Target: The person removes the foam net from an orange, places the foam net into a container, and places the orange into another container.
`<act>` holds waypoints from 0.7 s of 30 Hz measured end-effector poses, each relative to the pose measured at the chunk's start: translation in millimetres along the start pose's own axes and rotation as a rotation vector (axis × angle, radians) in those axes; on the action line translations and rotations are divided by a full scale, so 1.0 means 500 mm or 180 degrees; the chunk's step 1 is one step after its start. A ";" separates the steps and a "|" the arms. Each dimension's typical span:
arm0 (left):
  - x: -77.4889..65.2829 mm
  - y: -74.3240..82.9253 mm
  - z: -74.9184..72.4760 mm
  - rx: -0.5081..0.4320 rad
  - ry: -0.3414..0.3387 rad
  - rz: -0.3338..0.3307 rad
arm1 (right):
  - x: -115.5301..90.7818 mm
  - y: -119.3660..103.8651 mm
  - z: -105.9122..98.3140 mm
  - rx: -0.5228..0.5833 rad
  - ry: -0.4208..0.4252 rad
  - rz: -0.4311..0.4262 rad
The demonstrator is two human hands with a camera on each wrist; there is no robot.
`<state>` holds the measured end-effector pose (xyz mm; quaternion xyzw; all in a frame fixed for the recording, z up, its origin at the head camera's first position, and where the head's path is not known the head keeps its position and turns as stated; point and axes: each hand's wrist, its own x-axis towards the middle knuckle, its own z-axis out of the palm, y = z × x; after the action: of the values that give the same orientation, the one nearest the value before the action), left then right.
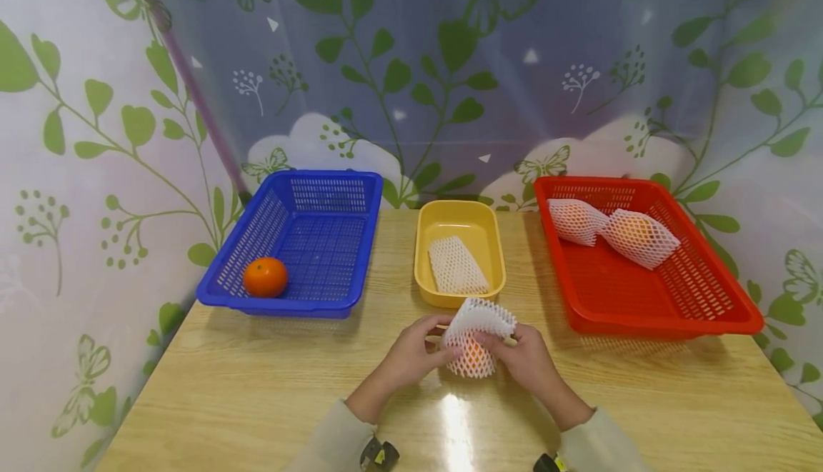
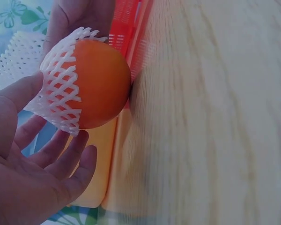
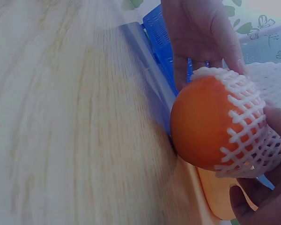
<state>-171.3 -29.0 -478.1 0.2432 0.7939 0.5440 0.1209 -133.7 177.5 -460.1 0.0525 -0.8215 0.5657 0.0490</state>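
Orange (image 2: 105,84): partly inside the foam net (image 2: 61,91), on the near side of the yellow tray (image 1: 434,296) — touching the tabletop (image 1: 643,400) or not, we can't tell.
Left hand (image 1: 413,350): thumb and fingers hold the net.
Right hand (image 1: 529,358): likewise, opposite.
Handling: we judge the orange firm, fairly weighty, smooth; the net light, soft, easily torn.
Hold: we'd cup the orange's sides, pinching the net gently.

A pale wood-grained surface (image 1: 257,400) stretches across the foreground. Behind it rises a blue-grey backdrop (image 1: 401,79) printed with green leafy stems, butterflies and white cloud shapes. Left of the surface, a paler wall covering (image 1: 96,193) carries similar foliage. A bright reflection (image 1: 458,422) gleams on the surface's near part.
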 end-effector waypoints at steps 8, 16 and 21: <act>-0.001 -0.004 -0.001 0.0019 0.0097 0.0037 | 0.008 0.053 0.004 -0.0058 -0.0073 0.0096; -0.002 -0.005 0.000 0.0079 0.0276 0.0057 | 0.006 0.067 0.006 0.0012 -0.0168 0.0158; 0.000 -0.004 -0.001 0.0139 0.0354 0.0024 | 0.004 0.071 0.006 0.0054 -0.0334 0.0228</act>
<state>-172.0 -29.8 -479.7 0.2182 0.8101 0.5397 0.0693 -140.8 187.2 -493.6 0.0530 -0.8195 0.5705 -0.0148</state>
